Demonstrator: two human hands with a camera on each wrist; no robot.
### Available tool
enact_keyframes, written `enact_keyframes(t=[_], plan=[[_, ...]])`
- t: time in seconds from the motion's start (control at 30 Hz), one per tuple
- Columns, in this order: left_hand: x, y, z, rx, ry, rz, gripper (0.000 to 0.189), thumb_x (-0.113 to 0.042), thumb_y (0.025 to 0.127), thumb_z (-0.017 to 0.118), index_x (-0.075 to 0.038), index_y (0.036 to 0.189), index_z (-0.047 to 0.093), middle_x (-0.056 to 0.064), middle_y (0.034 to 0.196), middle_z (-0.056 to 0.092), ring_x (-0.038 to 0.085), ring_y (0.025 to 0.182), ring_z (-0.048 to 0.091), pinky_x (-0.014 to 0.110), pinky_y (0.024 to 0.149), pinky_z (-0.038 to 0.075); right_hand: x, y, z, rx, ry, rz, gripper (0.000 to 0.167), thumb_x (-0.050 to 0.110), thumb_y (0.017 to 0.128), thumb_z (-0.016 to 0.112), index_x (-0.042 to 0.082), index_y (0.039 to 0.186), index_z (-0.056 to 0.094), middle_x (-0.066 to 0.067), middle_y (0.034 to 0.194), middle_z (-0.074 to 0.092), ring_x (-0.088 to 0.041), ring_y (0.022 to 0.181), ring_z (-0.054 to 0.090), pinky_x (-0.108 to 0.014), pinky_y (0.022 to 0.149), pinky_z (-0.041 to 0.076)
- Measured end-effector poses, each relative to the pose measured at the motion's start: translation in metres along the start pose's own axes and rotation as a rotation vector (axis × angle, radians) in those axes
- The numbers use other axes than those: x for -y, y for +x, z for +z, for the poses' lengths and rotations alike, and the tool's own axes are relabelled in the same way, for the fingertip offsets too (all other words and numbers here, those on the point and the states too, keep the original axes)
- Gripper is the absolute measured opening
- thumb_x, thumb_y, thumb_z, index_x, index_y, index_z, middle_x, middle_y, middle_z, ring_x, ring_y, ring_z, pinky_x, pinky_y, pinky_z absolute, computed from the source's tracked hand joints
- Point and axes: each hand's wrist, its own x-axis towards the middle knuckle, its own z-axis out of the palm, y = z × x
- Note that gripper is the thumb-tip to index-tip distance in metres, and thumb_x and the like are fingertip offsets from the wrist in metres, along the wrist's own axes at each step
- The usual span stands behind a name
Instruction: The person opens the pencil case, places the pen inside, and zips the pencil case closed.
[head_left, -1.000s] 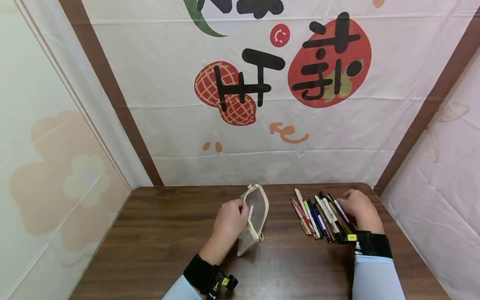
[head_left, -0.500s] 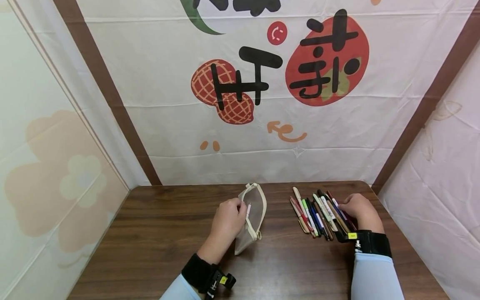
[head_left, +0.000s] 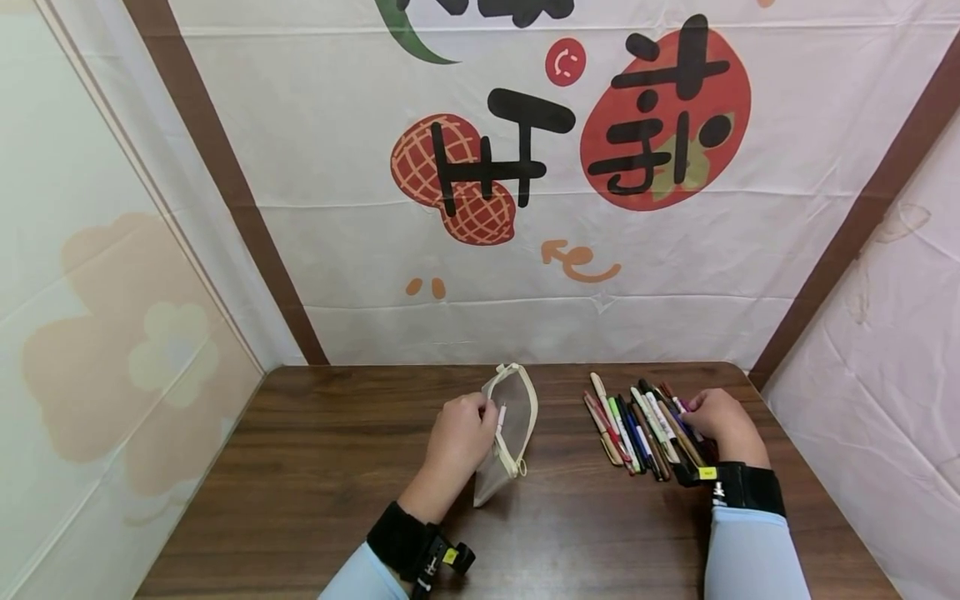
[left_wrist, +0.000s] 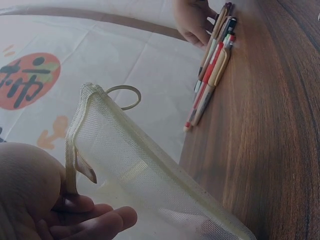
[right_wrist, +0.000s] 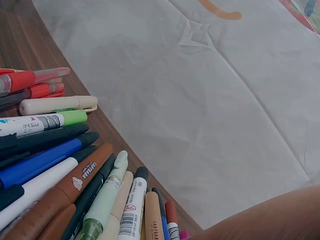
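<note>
A cream mesh zip pouch (head_left: 491,481) stands upright and unzipped near the table's middle. My left hand (head_left: 461,433) grips its left edge between thumb and fingers. A light-coloured pen shows at the pouch's mouth, beside those fingers. To the right, many pens and markers (head_left: 637,429) lie side by side in a fan. My right hand (head_left: 723,421) is at the row's right end, fingertips down at the outermost pens. A pink cap (right_wrist: 184,234) shows beside that hand in the right wrist view. Whether the right fingers pinch a pen is hidden.
The brown wood-grain table (head_left: 315,467) ends at a white printed cloth (head_left: 360,250) behind it. Pale cloth walls rise on both sides. A cord loop (left_wrist: 129,97) hangs from the pouch's zip.
The right fingers have shifted slightly among the right-end pens, and a pink cap now shows there. The left hand and pouch stay in place; the head view sways a little.
</note>
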Motion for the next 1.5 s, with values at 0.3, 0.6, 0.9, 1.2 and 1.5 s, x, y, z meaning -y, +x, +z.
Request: enact_keyframes(t=[0.3,0.6,0.9,1.2,1.5], plan=[[0.000,0.000,-0.001,-0.021,0.008,0.011,0.034,-0.021,0.110,0.062,-0.016,0.077,0.068,0.002,0.078,0.067,0.018,0.068,0.059,0.036,0.064,0.052,-0.001,-0.002,-0.004,-0.032,-0.003,-0.026,0.026,0.022,0.107,0.075,-0.004,0.103,0.077,-0.024,0.103,0.075,-0.036,0.090,0.067,-0.056,0.088,0.059],[0.000,0.000,0.001,-0.023,0.017,0.016,0.034,-0.022,0.110,0.063,-0.016,0.077,0.068,0.004,0.079,0.069,0.019,0.068,0.060,0.038,0.064,0.053,0.001,-0.004,-0.007,-0.065,0.011,0.022,0.036,0.022,0.111,0.067,-0.011,0.122,0.077,-0.031,0.112,0.076,-0.037,0.091,0.070,-0.054,0.085,0.061],[-0.001,-0.001,0.000,-0.019,0.006,0.021,0.032,-0.023,0.110,0.062,-0.014,0.081,0.071,0.004,0.080,0.070,0.019,0.068,0.061,0.038,0.064,0.054,0.004,-0.007,-0.008,-0.175,0.000,0.086,0.048,0.024,0.118,0.051,-0.012,0.146,0.064,-0.041,0.150,0.062,-0.057,0.127,0.066,-0.071,0.108,0.054],[-0.002,-0.002,-0.001,-0.013,0.000,0.009,0.030,-0.024,0.111,0.062,-0.013,0.085,0.074,0.005,0.083,0.072,0.019,0.070,0.061,0.038,0.065,0.054,0.019,-0.013,-0.014,-0.262,0.146,0.003,0.053,0.031,0.121,0.051,-0.008,0.155,0.060,-0.041,0.158,0.055,-0.060,0.141,0.057,-0.075,0.117,0.048],[0.001,-0.002,0.001,0.020,-0.026,-0.013,0.038,-0.023,0.112,0.060,-0.017,0.076,0.066,0.001,0.073,0.062,0.016,0.062,0.055,0.032,0.059,0.047,0.054,-0.027,-0.019,-0.118,0.348,-0.122,0.048,0.021,0.118,0.043,-0.008,0.152,0.064,-0.030,0.123,0.072,-0.031,0.099,0.063,-0.034,0.077,0.051]])
